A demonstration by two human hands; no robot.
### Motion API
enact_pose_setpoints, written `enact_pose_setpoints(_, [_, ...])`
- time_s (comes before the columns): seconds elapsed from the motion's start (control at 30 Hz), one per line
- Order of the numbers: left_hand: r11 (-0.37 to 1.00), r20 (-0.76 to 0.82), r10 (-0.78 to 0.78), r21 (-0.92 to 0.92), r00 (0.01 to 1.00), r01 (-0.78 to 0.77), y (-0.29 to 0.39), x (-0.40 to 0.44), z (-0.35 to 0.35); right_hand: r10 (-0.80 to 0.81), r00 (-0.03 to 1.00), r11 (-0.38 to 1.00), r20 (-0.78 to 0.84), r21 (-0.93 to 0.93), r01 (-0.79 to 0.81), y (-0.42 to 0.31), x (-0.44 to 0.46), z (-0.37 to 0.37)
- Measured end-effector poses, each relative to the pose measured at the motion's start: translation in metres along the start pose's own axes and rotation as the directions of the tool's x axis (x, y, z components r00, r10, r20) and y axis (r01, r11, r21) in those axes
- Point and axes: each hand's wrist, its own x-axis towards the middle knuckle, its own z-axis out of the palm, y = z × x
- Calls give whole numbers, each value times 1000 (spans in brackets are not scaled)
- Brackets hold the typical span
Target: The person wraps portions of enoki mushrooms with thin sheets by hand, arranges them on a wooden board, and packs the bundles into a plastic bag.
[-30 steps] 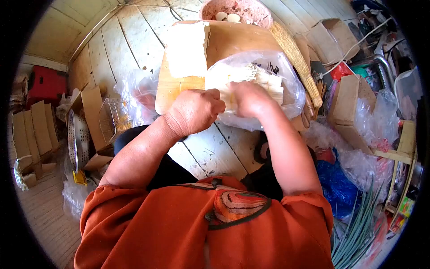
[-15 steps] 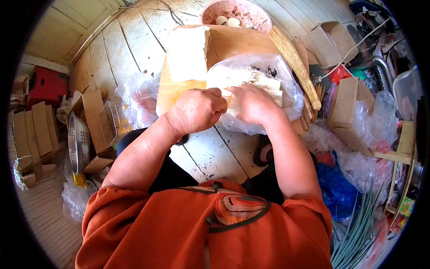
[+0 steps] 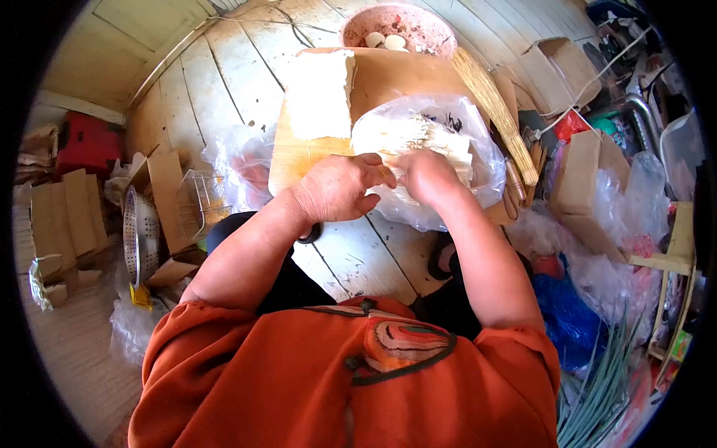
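Note:
Over the near edge of a clear plastic bag my two hands are close together. My left hand has its thumb and forefinger apart, with nothing visible between them. My right hand is closed, fingers bent down at the near side of a pile of white, thin, layered strips on the bag. Whatever its fingertips hold is hidden. A stack of white flat sheets with a ragged right edge lies on the wooden board, beyond my left hand.
A pink basin with eggshells stands behind the board. A long, rough yellowish stick lies along the board's right side. Cardboard boxes and plastic bags crowd the right. At left are a metal colander and a wire basket.
My left hand's thumb and forefinger have spread from a closed grip. My right hand's fingers have drawn in and bent down. The whole view has shifted slightly.

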Motion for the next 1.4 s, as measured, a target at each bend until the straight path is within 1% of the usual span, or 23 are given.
enact_pose_setpoints(0.03, [1000, 1, -3, 12, 1000, 3, 5, -1, -8, 24, 999, 1000, 35, 6, -24, -2, 0, -1])
enact_pose_setpoints(0.07, [989, -67, -8, -146, 998, -2, 10, -1, -16, 29, 993, 995, 111, -102, -18, -4, 4, -3])
enact_pose_setpoints(0.1, [954, -132, -22, -298, 991, -18, 13, -1, -22, 23, 995, 996, 101, -93, -14, -2, 4, -2])
enact_pose_setpoints(0.13, [946, -297, 156, -231, 942, -229, -1, 0, -25, 6, 996, 997, 88, -83, 1, 2, 2, 1])
enact_pose_setpoints(0.2, [963, -348, -199, -245, 916, 116, 0, 3, -52, -19, 997, 997, 72, -68, 24, 3, -3, 2])
enact_pose_setpoints(0.23, [927, -379, -367, -229, 850, 297, 1, 8, -67, -45, 998, 995, 41, -89, 48, 0, -7, -2])
enact_pose_setpoints(0.3, [913, -511, -263, 141, 819, 382, -25, 17, -83, -73, 997, 992, 9, -104, 73, -4, -19, -9])
enact_pose_setpoints(0.33, [859, -480, -253, 288, 840, 423, -45, 23, -89, -136, 983, 989, -123, -77, 127, -7, -26, -12])
enact_pose_setpoints(0.37, [790, -416, -340, 361, 844, 496, -61, 30, -94, -190, 947, 982, -258, -58, 181, -9, -31, -17])
enact_pose_setpoints(0.43, [692, -399, -398, 461, 826, 556, -91, 42, -96, -177, 951, 983, -253, -2, 183, -17, -37, -31])
enact_pose_setpoints(0.53, [644, -326, -427, 545, 843, 537, -120, 61, -95, -171, 955, 979, -243, 63, 192, -22, -41, -40])
enact_pose_setpoints(0.6, [659, -279, -412, 567, 867, 495, -132, 74, -91, -222, 929, 967, -295, 55, 249, -19, -42, -35])
enact_pose_setpoints(0.63, [672, -239, -402, 579, 884, 462, -138, 80, -89, -209, 930, 969, -301, 63, 238, -19, -42, -34])
enact_pose_setpoints(0.67, [730, -176, -398, 533, 900, 427, -144, 86, -90, -221, 937, 969, -270, 51, 243, -19, -42, -33])
enact_pose_setpoints(0.7, [733, -166, -393, 537, 904, 417, -150, 89, -88, -233, 943, 968, -238, 40, 249, -18, -42, -32])
enact_pose_setpoints(0.73, [734, -157, -397, 537, 904, 416, -148, 90, -88, -255, 925, 961, -283, 34, 275, -17, -43, -28])
enact_pose_setpoints(0.83, [728, -151, -391, 553, 908, 406, -143, 88, -87, -257, 929, 962, -266, 24, 273, -17, -44, -27])
enact_pose_setpoints(0.97, [750, -118, -445, 493, 888, 442, -143, 79, -89, -267, 927, 956, -262, 49, 289, -17, -45, -23])
enact_pose_setpoints(1.07, [806, -168, -363, 438, 917, 399, -147, 72, -86, -269, 930, 956, -250, 50, 290, -18, -44, -22])
enact_pose_setpoints(1.17, [831, -220, -349, 377, 911, 409, -149, 65, -81, -263, 940, 957, -218, 62, 283, -19, -47, -20])
enact_pose_setpoints(1.3, [857, -228, -276, 381, 934, 347, -163, 60, -85, -273, 942, 953, -196, 76, 292, -22, -48, -20])
enact_pose_setpoints(1.37, [877, -100, -416, 219, 904, 428, -160, 65, -95, -275, 943, 952, -185, 83, 294, -23, -48, -20])
enact_pose_setpoints(1.4, [899, -108, -369, 210, 923, 384, -167, 65, -97, -276, 945, 953, -173, 80, 293, -23, -48, -19])
